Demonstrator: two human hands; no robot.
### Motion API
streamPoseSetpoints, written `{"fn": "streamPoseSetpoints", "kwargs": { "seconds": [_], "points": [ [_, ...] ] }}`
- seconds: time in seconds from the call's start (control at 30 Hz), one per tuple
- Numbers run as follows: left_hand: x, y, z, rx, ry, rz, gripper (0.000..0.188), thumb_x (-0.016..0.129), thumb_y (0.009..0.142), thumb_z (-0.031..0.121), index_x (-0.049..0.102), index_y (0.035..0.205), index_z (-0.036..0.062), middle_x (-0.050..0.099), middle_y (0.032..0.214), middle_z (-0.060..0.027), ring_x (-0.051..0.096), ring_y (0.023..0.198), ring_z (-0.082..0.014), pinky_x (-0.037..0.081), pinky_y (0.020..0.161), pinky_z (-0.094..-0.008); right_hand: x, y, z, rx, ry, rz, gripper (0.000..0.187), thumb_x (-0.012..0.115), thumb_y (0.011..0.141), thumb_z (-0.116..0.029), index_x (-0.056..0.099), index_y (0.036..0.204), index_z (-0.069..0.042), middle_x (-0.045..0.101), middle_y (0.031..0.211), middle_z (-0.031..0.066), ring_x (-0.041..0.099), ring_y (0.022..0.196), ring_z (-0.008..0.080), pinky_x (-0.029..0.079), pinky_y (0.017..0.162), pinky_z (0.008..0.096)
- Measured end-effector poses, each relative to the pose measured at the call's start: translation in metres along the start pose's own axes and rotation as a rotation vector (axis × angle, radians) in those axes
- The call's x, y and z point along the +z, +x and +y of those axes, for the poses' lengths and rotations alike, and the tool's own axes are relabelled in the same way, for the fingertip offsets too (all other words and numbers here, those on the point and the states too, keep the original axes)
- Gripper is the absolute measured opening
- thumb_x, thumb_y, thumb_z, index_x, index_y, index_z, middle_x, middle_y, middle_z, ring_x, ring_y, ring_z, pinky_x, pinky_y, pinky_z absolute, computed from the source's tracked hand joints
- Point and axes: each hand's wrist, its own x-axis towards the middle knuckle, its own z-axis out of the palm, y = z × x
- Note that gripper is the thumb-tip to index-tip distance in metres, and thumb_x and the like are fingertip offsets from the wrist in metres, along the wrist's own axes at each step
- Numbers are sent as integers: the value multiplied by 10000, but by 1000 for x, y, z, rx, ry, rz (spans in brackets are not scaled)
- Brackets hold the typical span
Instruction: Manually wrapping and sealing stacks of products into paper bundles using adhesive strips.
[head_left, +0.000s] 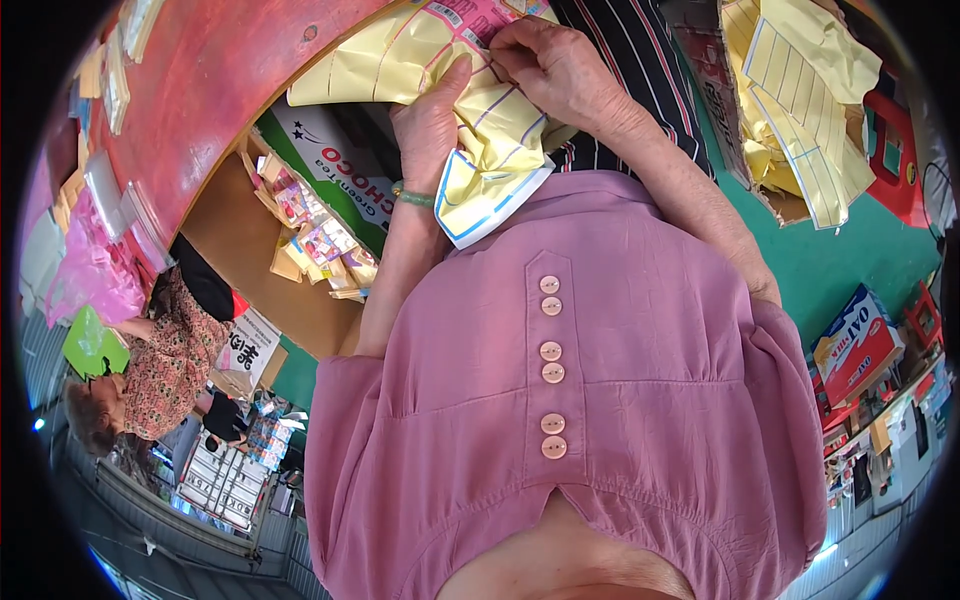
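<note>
A large crumpled yellow sheet [370,65] with ruled lines, a blue-and-white border at its lower corner, lies across my lap and the table edge. My left hand [430,125], a green bangle on its wrist, is closed on the sheet with the thumb on top. At the sheet's far part is a pink printed piece [478,22] with a barcode; whether it is loose or part of the sheet I cannot tell. Bent over beside it, my right hand [560,70] pinches at the sheet near the pink piece. Its fingertips are partly hidden.
Left of me, a cardboard box [235,235] holds several small printed packets [325,240]. Stacks of packets and a pink plastic bag [95,265] lie on the red table [215,80]. At right, another carton [715,90] holds crumpled yellow sheets [800,110]. Another person [165,350] is at far left.
</note>
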Motion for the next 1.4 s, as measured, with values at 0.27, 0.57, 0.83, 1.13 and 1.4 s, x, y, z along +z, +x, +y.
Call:
{"fn": "streamPoseSetpoints", "kwargs": {
  "seconds": [0.27,0.57,0.83,1.13,1.4],
  "points": [
    [-1,1,1,-33,0,16,450,712,789,-37,545,1206,-5,627,1096,-88,623,929,-176,528,806,-316,0,2,12,55,170,-75,185,583,901,-121,628,1047,-18,672,909,95,666,841,195,524,784,292],
    [-4,3,-4,-36,-63,-34,430,716,787,-29,555,1186,-12,636,1073,-97,635,912,-179,542,788,-322,-17,7,-12,131,288,-97,257,728,808,-152,626,961,27,650,857,114,613,737,199,510,698,324],
    [-3,0,-1,-56,-40,-47,442,734,783,-2,555,1186,-19,641,1061,-106,644,903,-187,544,776,-317,-13,8,2,204,324,-140,284,722,794,-140,601,993,22,634,833,98,596,748,185,499,704,303],
    [-6,6,-6,-71,-134,-53,457,726,786,-13,539,1203,-20,630,1094,-109,638,921,-187,544,783,-325,0,8,13,137,376,-113,129,643,889,-102,664,982,-14,654,812,37,607,742,98,517,755,241],
    [-15,11,-6,-138,-28,29,470,734,781,-4,543,1210,-13,632,1089,-108,635,917,-192,540,773,-328,8,11,27,109,390,-36,75,622,890,-89,644,947,-46,661,841,23,614,820,104,499,806,248]
  ]
}}
